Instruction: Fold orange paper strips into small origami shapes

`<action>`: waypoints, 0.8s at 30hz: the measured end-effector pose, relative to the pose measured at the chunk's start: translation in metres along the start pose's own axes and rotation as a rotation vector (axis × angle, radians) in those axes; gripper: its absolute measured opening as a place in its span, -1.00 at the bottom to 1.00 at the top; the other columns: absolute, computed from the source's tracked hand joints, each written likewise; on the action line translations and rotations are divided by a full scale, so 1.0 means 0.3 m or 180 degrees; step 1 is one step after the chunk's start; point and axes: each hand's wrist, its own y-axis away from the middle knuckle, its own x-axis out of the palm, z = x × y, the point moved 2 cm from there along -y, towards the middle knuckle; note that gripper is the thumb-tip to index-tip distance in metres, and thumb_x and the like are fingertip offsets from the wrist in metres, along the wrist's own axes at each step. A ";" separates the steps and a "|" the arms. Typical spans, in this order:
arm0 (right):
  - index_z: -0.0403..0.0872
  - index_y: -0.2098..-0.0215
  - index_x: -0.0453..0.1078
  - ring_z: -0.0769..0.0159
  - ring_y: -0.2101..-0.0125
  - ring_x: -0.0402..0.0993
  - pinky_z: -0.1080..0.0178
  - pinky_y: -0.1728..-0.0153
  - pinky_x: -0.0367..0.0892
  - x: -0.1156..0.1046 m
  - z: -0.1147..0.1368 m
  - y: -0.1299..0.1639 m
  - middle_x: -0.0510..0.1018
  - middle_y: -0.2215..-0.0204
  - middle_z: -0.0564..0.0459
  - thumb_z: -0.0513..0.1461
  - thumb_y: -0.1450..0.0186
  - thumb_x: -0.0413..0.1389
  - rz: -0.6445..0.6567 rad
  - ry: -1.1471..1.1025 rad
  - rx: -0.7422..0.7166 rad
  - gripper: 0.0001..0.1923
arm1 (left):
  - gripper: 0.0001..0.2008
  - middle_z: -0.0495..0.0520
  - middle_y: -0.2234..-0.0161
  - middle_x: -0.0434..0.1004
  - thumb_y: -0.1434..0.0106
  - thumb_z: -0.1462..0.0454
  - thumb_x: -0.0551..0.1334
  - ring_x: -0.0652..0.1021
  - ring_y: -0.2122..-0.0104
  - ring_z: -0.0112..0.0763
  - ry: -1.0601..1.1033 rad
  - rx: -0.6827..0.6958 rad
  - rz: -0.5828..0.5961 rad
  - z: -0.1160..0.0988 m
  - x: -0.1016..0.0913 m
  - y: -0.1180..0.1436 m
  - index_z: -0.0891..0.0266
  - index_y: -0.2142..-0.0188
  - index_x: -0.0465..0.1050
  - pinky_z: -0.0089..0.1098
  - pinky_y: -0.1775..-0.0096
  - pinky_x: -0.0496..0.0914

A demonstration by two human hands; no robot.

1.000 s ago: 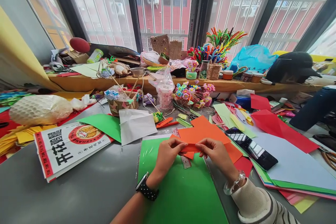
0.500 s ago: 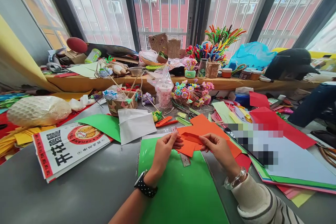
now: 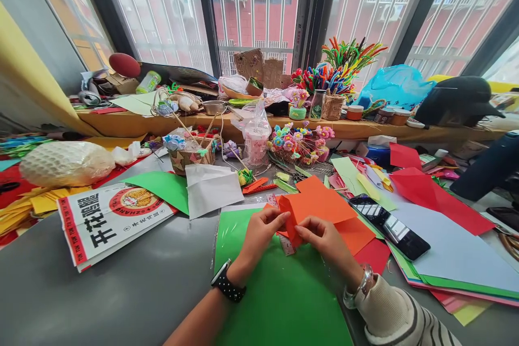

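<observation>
A small folded piece of orange paper (image 3: 290,221) is pinched between my two hands above a green sheet (image 3: 279,286). My left hand (image 3: 259,235) grips its left side with thumb and fingers, while my right hand (image 3: 324,238) pinches the lower right corner. The piece stands tilted, with a crease showing along it. Behind it lie larger orange sheets (image 3: 324,203), overlapping one another. A clear ruler (image 3: 287,245) with red markings pokes out beneath the held paper, mostly covered.
On the right, a black phone (image 3: 390,227) rests on stacked coloured paper (image 3: 466,248). A printed paper bag (image 3: 117,221) and white sheets (image 3: 213,190) lie left. Behind stand a basket (image 3: 190,157), a bagged cup (image 3: 257,140) and crocheted flowers (image 3: 298,143).
The folded orange paper has turned from lying nearly level to upright. My right hand has moved left and down, closer to my left hand. The view has shifted slightly.
</observation>
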 end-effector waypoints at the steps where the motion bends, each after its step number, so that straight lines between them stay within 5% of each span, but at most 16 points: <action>1: -0.15 0.54 0.33 0.38 0.54 0.35 0.35 0.51 0.23 0.002 0.004 0.001 0.43 0.61 0.10 -0.09 -0.07 0.09 0.0098 0.0088 0.0007 -0.74 | -0.74 0.01 0.57 0.43 0.06 0.15 0.24 0.44 0.51 -0.43 -0.0011 -0.0008 0.0012 0.001 0.000 0.000 0.35 0.51 0.41 -0.44 0.40 0.36; 13: -0.13 0.51 0.34 0.46 0.62 0.29 0.37 0.55 0.20 -0.021 0.023 -0.007 0.37 0.64 0.16 -0.09 -0.05 0.12 -0.0249 -0.0208 -0.0004 -0.76 | -0.68 0.04 0.60 0.43 0.06 0.10 0.22 0.40 0.59 -0.50 -0.0291 -0.0272 0.0712 -0.003 0.017 0.013 0.38 0.53 0.43 -0.50 0.49 0.31; 24: -0.13 0.59 0.31 0.48 0.64 0.18 0.38 0.57 0.13 -0.016 0.026 -0.003 0.29 0.71 0.18 -0.10 -0.05 0.11 -0.0011 -0.0349 0.0072 -0.75 | -0.66 0.02 0.64 0.43 0.10 0.07 0.23 0.39 0.61 -0.50 -0.0299 -0.0415 0.0704 -0.003 0.017 0.015 0.37 0.57 0.44 -0.49 0.50 0.29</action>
